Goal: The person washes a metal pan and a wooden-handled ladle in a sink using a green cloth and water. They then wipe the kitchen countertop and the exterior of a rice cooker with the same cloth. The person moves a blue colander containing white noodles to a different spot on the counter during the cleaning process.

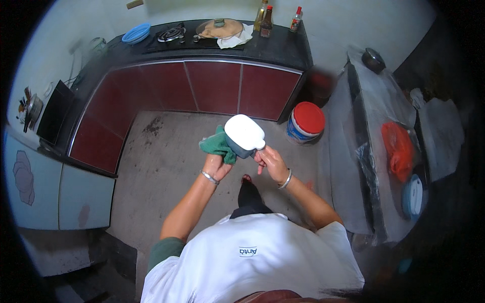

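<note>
A small dark grey container with a rounded white lid or face is held in the air in front of me. My right hand grips it at the small tab or handle on its near right corner. Bunched against the container's left side is a green cloth. My left hand holds that cloth from below, and its fingers are mostly hidden behind the cloth and the container.
A dark counter over red cabinets carries a gas burner, a glass-lidded pan and bottles. A red-lidded bucket stands on the floor. Rightward, a plastic-covered table holds a red bag.
</note>
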The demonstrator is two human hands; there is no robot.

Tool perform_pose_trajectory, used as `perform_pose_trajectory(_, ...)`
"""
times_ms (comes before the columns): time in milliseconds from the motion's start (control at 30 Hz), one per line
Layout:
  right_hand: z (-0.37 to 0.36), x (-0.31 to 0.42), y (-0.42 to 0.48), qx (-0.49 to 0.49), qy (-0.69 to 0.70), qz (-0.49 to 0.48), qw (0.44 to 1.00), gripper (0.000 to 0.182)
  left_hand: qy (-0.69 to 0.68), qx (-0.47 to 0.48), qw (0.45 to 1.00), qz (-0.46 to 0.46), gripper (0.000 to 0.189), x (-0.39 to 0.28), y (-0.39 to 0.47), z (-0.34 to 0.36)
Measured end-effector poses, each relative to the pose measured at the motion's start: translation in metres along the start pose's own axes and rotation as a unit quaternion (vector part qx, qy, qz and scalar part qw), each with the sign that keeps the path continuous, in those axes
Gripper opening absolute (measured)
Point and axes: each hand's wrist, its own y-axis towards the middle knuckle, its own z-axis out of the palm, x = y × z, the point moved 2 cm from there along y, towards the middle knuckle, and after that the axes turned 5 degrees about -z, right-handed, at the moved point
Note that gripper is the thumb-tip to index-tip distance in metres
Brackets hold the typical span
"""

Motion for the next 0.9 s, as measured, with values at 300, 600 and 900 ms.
perform_pose_trajectory(300,-0.110,0.000,0.179,-0.024,-0.024,-0.037,0.999,0.028,-0.030,0.101,0.992,-0.072,0.050,-0.066,0.162,0.085)
perform_pose_trajectory(600,-0.243,-0.023,0.340,-0.177,-0.057,-0.093,0.978,0.024,0.068,-0.007,0.994,-0.083,0.045,-0.154,0.296,0.093)
perform_pose_trajectory(900,-0.474,-0.054,0.501,-0.419,-0.122,-0.043,0.899,0.033,0.112,-0.054,0.992,-0.023,0.042,-0.263,0.376,0.063)
